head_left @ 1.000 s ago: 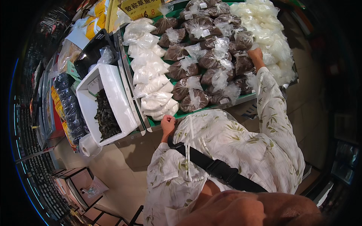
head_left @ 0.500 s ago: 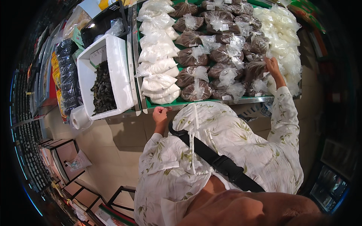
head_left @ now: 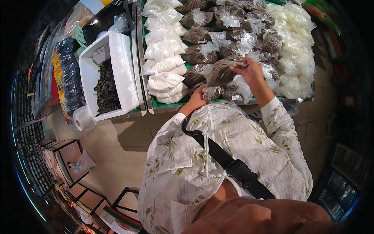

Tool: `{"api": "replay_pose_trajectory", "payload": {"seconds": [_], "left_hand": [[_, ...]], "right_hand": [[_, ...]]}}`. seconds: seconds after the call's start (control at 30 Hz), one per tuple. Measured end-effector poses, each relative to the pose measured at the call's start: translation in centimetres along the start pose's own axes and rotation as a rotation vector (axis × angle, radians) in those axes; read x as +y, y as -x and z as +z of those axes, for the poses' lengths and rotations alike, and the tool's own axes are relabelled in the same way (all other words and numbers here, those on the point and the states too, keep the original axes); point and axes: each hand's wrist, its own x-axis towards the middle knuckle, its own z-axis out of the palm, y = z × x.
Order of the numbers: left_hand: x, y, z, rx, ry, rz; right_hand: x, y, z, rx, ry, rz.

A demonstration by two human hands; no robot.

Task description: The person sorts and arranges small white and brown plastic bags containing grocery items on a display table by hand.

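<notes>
While the left hand (head_left: 198,96) rests at the bench's (head_left: 218,102) near edge, touching a clear bag there, its fingers seemingly curled though I cannot tell if they grip, the right hand (head_left: 249,70) is closed around a brown-filled bag (head_left: 222,72) lifted just above the pile. Beyond lie white bags (head_left: 163,50); left, a white tub (head_left: 117,58) of dark greens.

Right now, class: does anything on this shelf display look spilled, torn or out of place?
Nothing stands out. The white bags and brown bags lie in rows, unspilled. Only one brown bag is off the pile, lifted by the right hand.
</notes>
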Motion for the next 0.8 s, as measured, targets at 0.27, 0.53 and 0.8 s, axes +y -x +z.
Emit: {"api": "replay_pose_trajectory", "payload": {"seconds": [0.27, 0.53, 0.8], "left_hand": [[-2.6, 0.5, 0.9, 0.027, 0.096, 0.020], [-1.0, 1.3, -0.6, 0.064, 0.351, -0.138], [-1.1, 1.4, -1.0, 0.106, 0.454, -0.165]], "right_hand": [[6.8, -0.7, 3.8, 0.037, -0.119, 0.297], [10.4, -1.4, 2.7, 0.031, 0.000, 0.454], [11.7, -6.2, 1.2, -0.147, 0.135, 0.478]]}}
